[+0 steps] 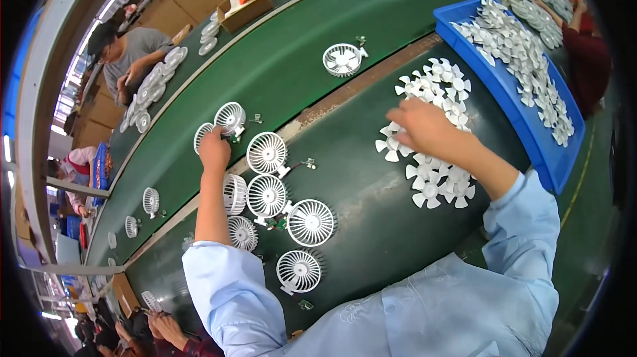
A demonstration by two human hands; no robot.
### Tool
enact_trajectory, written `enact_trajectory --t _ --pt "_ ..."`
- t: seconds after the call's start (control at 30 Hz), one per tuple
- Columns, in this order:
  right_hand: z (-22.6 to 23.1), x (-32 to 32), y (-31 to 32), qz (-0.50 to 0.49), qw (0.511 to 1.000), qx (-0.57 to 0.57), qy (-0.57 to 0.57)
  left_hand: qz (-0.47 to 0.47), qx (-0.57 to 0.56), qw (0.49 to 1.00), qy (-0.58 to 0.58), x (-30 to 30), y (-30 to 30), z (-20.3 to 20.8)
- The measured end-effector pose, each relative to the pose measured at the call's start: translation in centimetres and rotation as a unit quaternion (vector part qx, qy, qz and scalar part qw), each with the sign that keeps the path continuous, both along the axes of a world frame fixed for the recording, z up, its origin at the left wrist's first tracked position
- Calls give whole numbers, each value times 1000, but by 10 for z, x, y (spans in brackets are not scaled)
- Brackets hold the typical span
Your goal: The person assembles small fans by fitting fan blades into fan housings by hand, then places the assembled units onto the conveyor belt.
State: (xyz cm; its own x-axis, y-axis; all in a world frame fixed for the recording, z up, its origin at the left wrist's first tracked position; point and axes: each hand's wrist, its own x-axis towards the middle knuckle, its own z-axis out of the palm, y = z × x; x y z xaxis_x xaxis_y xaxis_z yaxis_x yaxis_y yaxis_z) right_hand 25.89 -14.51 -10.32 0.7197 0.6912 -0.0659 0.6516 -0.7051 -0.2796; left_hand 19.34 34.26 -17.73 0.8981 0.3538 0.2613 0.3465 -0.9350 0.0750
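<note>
At the near edge of the green belt, my left hand [214, 149] is closed on the rim of a white round fan housing [202, 137], which it partly hides. A second caged fan housing [230, 118] with a small green circuit board sits right beside it. My right hand [424, 128] is over a spread of white fan blades [434, 181], its fingers bent down at the left side of the heap. Blur and the blades under the fingertips hide whether it grips one. Between my arms several white fan housings [310, 222] lie on the dark green table, wires and boards attached.
A blue tray [554, 158] heaped with fan blades stands at the right. On the belt [285, 58] sits a housing with blades inside [343, 60]. A cardboard box [245, 8] stands beyond it. A person in grey [136, 52] works across the belt; others sit at left and right.
</note>
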Motion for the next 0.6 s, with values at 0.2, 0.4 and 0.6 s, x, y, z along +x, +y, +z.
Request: enact_trajectory --t 0.2,0.4,0.6 --pt "-38 -34 -16 88 979 62 -173 -38 -29 998 -36 -32 -55 31" --pt "-52 -37 -9 67 985 22 -159 -51 -122 991 33 -99 -97 57" --pt "-35 -54 -18 29 967 247 -59 -88 -63 970 217 -137 -142 106"
